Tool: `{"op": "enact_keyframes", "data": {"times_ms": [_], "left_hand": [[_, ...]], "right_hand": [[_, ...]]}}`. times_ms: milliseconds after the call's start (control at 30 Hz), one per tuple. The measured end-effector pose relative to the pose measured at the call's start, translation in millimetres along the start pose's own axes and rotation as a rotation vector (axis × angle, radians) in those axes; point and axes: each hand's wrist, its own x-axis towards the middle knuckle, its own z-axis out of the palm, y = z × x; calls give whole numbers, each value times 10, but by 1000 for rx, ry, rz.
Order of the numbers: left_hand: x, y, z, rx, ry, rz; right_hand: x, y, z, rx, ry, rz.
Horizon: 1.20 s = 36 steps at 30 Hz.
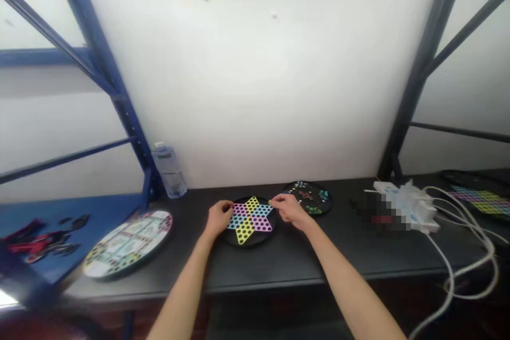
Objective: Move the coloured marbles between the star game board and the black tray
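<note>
The Chinese checkers board [246, 220] lies on the black tabletop [255, 272], its yellow axis running from the wall toward the front edge, leaning right at the far end. Left hand [219, 217] and right hand [292, 209] bring nearly closed fingers to its pink and blue tips; any grip I cannot tell. Bare surface lies in front; one round dish [324, 205] sits just beyond, right.
</note>
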Motion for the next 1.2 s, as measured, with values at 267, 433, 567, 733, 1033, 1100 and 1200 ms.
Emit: {"op": "enact_keyframes", "data": {"times_ms": [267,433,567,733,1033,1100,1200], "left_hand": [[4,-2,-2,-5,-5,-4],[-1,27,-13,2,-6,-16],[-11,53,-24,-14,-1,-3],[-7,62,-27,-4,-1,-28],[-22,99,-50,19,-1,-14],[-28,105,-51,18,-5,-23],[-33,112,-52,5,-6,-28]], "right_hand": [[103,3,-160,753,-9,94],[110,49,-163,825,-16,89],[128,81,-151,799,51,123],[151,98,-121,666,146,165],[82,116,44,517,59,194],[66,111,65,454,36,196],[31,107,113,300,45,168]]}}
